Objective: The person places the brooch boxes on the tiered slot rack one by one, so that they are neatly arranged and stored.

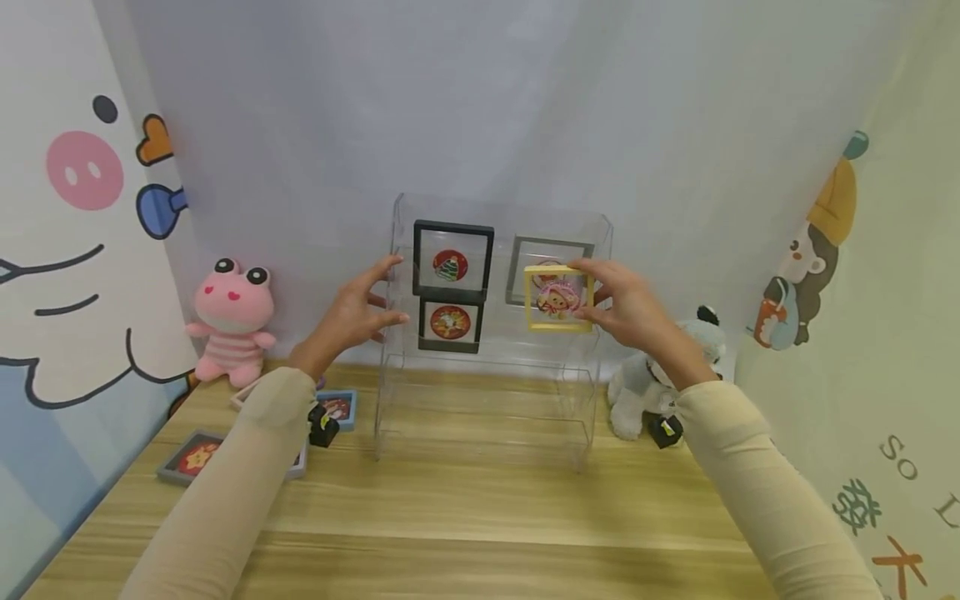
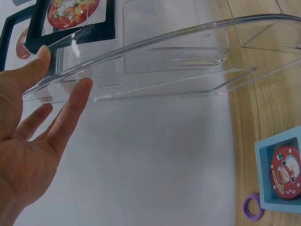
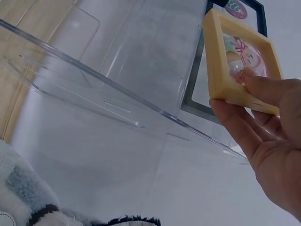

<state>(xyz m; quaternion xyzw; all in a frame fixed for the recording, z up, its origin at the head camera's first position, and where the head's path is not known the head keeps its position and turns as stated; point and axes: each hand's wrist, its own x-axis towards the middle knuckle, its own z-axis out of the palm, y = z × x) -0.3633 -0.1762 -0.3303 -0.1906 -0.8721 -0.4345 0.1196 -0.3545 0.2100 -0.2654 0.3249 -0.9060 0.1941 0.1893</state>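
My right hand [image 1: 628, 304] pinches a yellow picture frame [image 1: 529, 301] by its right side, thumb in front; a round pink character badge [image 3: 249, 59] shows inside it. The frame is in front of a grey frame [image 1: 514, 271] on the clear acrylic display rack [image 1: 491, 433]. At the rack's left edge, my left hand [image 1: 352, 308] has its fingers spread, thumb and fingers on either side of the side panel [image 2: 174, 38]; whether they press on it I cannot tell. Close to that hand stand a black frame [image 1: 490, 262] and a dark frame [image 1: 450, 346] below it.
A pink frog plush [image 1: 234, 312] sits at the left and a grey-white plush [image 1: 628, 400] at the right of the rack. On the wooden table [image 1: 465, 517] lie a blue frame [image 1: 352, 410], a grey frame [image 1: 180, 468] and a purple ring [image 2: 249, 214]. Behind hangs pale cloth [image 1: 495, 100].
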